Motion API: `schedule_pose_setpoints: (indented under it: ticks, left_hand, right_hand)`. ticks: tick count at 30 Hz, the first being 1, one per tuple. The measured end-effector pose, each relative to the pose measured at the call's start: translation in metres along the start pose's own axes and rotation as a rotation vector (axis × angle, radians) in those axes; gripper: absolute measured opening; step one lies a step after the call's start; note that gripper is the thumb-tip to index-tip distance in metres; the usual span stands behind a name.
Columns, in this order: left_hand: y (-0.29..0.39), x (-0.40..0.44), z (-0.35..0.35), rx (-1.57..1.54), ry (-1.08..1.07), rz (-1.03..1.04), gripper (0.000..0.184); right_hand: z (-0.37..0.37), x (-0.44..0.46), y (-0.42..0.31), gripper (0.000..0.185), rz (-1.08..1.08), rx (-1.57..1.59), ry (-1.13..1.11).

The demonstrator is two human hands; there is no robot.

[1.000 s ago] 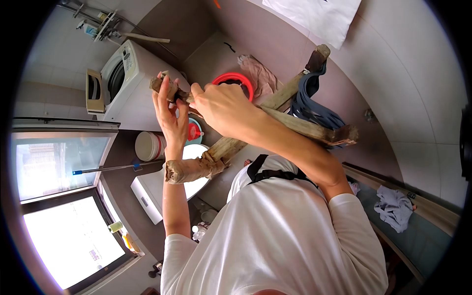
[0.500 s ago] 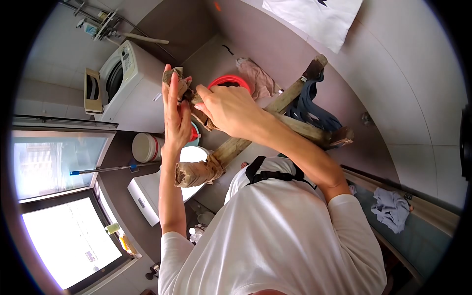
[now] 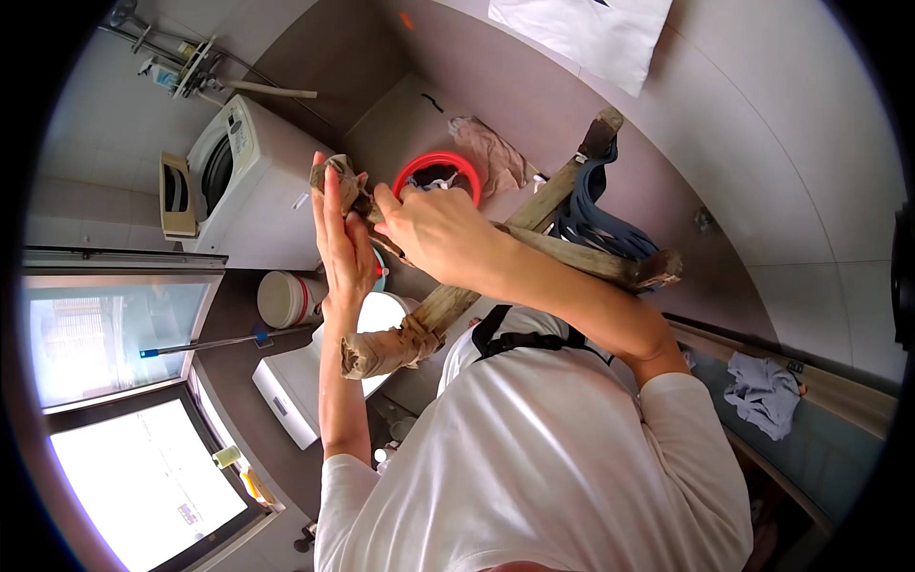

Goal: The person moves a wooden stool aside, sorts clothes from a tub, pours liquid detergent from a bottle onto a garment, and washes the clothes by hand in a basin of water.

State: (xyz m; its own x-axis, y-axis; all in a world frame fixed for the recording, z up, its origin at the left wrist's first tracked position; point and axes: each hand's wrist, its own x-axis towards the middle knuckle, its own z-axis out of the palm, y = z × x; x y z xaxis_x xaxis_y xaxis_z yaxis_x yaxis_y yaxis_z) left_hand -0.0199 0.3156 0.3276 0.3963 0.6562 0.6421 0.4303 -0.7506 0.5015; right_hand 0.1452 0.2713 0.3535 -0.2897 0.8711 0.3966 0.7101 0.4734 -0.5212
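Fingers (image 3: 332,208) of my left hand (image 3: 347,265) stand straight, slightly apart, against the wrapped leg end (image 3: 344,187) at ten o'clock; whether my right hand (image 3: 443,231) pinches it, I cannot tell. Better brace the wooden frame (image 3: 564,252) firmly and work with light fingertips.

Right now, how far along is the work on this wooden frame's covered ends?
Looks done: the lower-left end has a brown covering around it, though bunched. In hand: the upper-left end, with the left hand against it and the right hand beside it. Probably left: tidying its ragged covering. Neither hand touches the ends beside the dark straps; whether they need work, I can't tell.
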Motion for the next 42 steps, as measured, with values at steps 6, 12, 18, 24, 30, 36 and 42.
schedule_pose_setpoints:
  ticks: [6,12,18,24,30,36,42]
  left_hand:
    - [-0.005,-0.016,0.001,0.006,0.024,0.032,0.065]
    - [0.008,-0.015,0.0,-0.022,0.028,-0.06,0.072]
    - [0.021,-0.015,0.003,-0.303,-0.017,-0.195,0.077]
    - [0.033,-0.019,0.005,-0.567,-0.018,-0.319,0.085]
    - [0.03,-0.017,0.008,-0.593,-0.129,-0.275,0.085]
    - [0.016,-0.011,0.006,-0.666,-0.174,-0.273,0.087]
    - [0.002,-0.008,0.001,-0.603,-0.082,-0.261,0.084]
  right_hand:
    - [-0.005,-0.007,-0.001,0.028,0.017,0.031,-0.067]
    - [-0.003,-0.013,-0.002,0.029,-0.011,0.035,-0.045]
    - [-0.001,-0.016,0.004,0.03,-0.019,0.026,-0.073]
    - [0.002,-0.022,0.004,0.03,0.034,0.04,-0.096]
    - [0.012,-0.019,0.014,0.029,0.083,0.075,-0.118]
    - [0.019,-0.011,0.03,0.031,0.109,0.161,-0.136]
    - [0.022,-0.004,0.05,0.031,0.086,0.24,0.012]
